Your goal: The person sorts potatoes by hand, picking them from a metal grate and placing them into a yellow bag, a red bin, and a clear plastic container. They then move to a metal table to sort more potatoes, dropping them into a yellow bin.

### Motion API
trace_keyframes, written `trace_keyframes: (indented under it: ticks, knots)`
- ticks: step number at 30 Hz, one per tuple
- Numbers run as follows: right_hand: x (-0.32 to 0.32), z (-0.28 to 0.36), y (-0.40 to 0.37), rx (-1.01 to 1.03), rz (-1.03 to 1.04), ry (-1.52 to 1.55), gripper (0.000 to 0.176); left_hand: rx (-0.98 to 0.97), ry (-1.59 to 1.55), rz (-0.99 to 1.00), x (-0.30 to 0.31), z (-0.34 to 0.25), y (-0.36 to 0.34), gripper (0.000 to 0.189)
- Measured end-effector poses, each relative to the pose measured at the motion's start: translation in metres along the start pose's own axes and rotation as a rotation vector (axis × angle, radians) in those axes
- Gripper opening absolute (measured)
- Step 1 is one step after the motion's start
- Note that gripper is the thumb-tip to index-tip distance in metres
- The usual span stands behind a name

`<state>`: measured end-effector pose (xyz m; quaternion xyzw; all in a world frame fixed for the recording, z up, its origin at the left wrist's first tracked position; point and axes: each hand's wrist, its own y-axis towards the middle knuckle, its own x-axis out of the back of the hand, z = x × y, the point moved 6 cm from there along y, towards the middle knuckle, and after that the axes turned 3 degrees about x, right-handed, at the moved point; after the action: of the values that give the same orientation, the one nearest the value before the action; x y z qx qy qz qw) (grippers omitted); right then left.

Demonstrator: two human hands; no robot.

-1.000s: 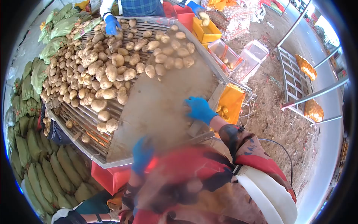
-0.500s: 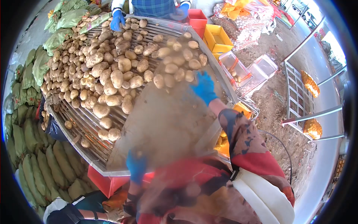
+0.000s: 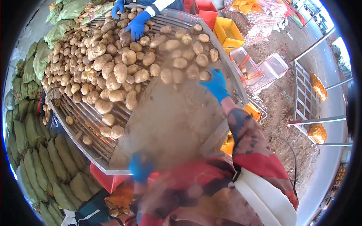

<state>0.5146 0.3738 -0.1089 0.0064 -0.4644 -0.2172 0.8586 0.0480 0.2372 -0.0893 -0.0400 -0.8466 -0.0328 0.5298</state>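
Note:
In a blue glove, my right hand [image 3: 215, 86] is over the right side of the sorting table [image 3: 177, 124], fingers spread. Its fingertips are right at a potato [image 3: 204, 76] on the edge of a loose group of potatoes [image 3: 180, 63]. My left hand [image 3: 140, 167], also gloved in blue, hangs at the table's near edge by my body. A smeared patch of the picture blurs its fingers, and I cannot tell whether it holds anything. A large heap of potatoes [image 3: 109, 71] covers the slatted left part of the table.
Across the table, a person's gloved hands [image 3: 137, 25] reach into the heap. Red [image 3: 206, 13] and yellow crates [image 3: 228, 33] and clear bins [image 3: 245, 67] stand along the right side. Filled green sacks [image 3: 41, 169] lie at left. A red crate [image 3: 109, 180] sits below the near edge.
My right hand has moved slightly right and down in view, its fingertips now at a potato. The other person's hand has swung in over the heap. The view has shifted a little.

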Motion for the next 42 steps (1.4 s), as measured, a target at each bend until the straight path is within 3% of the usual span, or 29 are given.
trace_keyframes:
  ticks: [3, 5, 7, 9, 12, 15, 18, 20, 22, 27, 30, 33, 36, 38, 41, 42]
  knots:
    - [0.050, -0.004, -0.056, 0.077, -0.050, 0.213, 0.054, 0.046, -0.017, 0.040, 0.001, 0.003, -0.001, 0.036]
    - [0.075, -0.028, -0.106, 0.015, -0.135, 0.305, 0.051, 0.038, -0.025, 0.029, -0.002, 0.007, 0.000, 0.037]
    - [0.084, -0.059, -0.157, -0.321, -0.035, 0.938, 0.052, 0.053, -0.086, 0.041, -0.003, 0.010, 0.001, 0.038]
    - [0.100, -0.075, -0.198, -0.424, 0.063, 0.955, 0.053, 0.020, -0.120, 0.027, -0.002, 0.009, 0.002, 0.041]
    - [0.094, -0.118, -0.241, -0.504, 0.278, 0.727, 0.052, -0.053, -0.123, -0.016, -0.002, 0.007, 0.002, 0.045]
    - [0.108, -0.099, -0.212, -0.133, 0.017, 0.259, 0.051, -0.022, -0.107, -0.026, -0.005, 0.013, 0.002, 0.046]
    - [0.074, -0.085, -0.147, -0.200, -0.132, 0.548, 0.054, -0.025, -0.079, -0.024, -0.008, 0.019, 0.001, 0.045]
    - [0.049, -0.051, -0.090, -0.042, -0.134, 0.154, 0.058, -0.041, -0.036, -0.058, -0.012, 0.022, 0.001, 0.042]
    - [0.019, -0.011, -0.035, 0.109, -0.048, -0.015, 0.064, -0.025, -0.023, -0.036, -0.009, 0.019, 0.001, 0.038]
    - [-0.039, 0.056, 0.030, 0.046, 0.278, -0.263, 0.067, -0.050, 0.003, -0.088, -0.004, 0.007, 0.003, 0.031]
    - [-0.064, 0.047, 0.043, 0.112, 0.098, -0.269, 0.064, -0.055, -0.002, -0.112, 0.001, 0.002, 0.003, 0.030]
    - [-0.061, 0.037, 0.060, 0.011, 0.173, 0.080, 0.057, 0.004, 0.017, -0.073, -0.003, 0.005, 0.004, 0.032]
    - [-0.044, 0.074, 0.073, 0.238, 0.026, -0.127, 0.052, 0.075, 0.015, -0.005, -0.002, 0.003, 0.002, 0.039]
    - [-0.064, 0.080, 0.085, 0.431, 0.183, -0.231, 0.053, 0.087, 0.004, 0.023, -0.001, 0.000, 0.005, 0.039]
    - [-0.082, 0.081, 0.094, 0.519, 0.122, -0.198, 0.051, 0.049, -0.012, 0.002, 0.001, -0.006, 0.007, 0.038]
    - [-0.086, 0.080, 0.094, 0.453, 0.174, -0.233, 0.051, 0.060, -0.014, 0.010, 0.000, -0.006, 0.007, 0.038]
